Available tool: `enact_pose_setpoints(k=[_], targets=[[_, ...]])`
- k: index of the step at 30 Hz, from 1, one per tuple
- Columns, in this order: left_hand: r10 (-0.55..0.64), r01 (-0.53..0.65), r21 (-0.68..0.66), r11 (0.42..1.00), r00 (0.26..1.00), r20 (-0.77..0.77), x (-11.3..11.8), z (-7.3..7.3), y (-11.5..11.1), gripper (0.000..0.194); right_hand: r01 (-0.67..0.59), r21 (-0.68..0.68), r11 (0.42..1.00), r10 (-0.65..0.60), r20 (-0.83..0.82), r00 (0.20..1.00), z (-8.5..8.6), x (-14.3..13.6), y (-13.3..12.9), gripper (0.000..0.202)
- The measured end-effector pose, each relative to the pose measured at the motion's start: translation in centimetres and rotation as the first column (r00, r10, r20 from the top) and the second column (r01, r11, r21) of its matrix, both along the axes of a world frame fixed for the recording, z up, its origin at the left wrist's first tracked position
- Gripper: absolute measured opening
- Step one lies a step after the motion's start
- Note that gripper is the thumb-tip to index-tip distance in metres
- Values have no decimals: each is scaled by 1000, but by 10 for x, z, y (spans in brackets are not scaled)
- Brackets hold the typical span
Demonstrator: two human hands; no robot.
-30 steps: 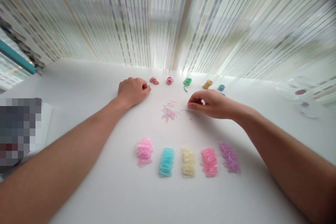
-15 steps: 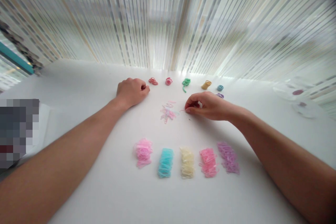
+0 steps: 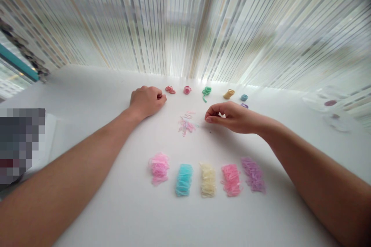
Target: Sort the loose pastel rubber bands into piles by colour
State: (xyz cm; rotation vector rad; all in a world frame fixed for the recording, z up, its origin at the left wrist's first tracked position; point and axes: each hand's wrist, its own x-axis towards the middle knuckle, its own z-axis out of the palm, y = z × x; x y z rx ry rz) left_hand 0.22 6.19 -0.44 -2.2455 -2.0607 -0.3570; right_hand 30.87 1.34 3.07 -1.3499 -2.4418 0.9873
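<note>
Right hand (image 3: 232, 117): fingertips pinched beside loose mixed bands (image 3: 185, 123), sorting them; left hand (image 3: 146, 101) fisted, resting on table (image 3: 87, 96).

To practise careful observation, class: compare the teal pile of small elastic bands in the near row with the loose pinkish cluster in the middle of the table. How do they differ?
The teal pile is one solid colour; the loose cluster mixes pale pinks. The teal pile is dense and block-shaped, the loose cluster thin and scattered. The teal pile sits away from both hands; the loose cluster lies just beside the right hand, whose fingertips are pinched. Both rest on the white table.
</note>
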Motion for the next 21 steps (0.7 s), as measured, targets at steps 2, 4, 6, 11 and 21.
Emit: enact_pose_setpoints(k=[2, 4, 6, 11, 21], targets=[[-2, 2, 2, 1000, 1000, 5, 0, 0, 0, 37, -16, -13, 1000, 15, -30, 999, 2, -1, -2, 37], [-7, 7, 4, 1000, 1000, 7, 0, -1, 0, 37, -27, -31, 999, 25, -65, 998, 4, -2, -4, 38], [-8, 8, 6, 1000, 1000, 7, 0, -1, 0, 38, -33, -54, 998, 28, -95, 995, 6, -3, -6, 38], [-7, 7, 5, 1000, 1000, 10, 0, -1, 0, 37, -51, -83, 995, 40, -129, 991, 11, -5, -11, 42], [-5, 5, 9, 1000, 1000, -2, 0, -1, 0, 38, -88, -37, 995, 83, -131, 988, 29, -16, -25, 43]])
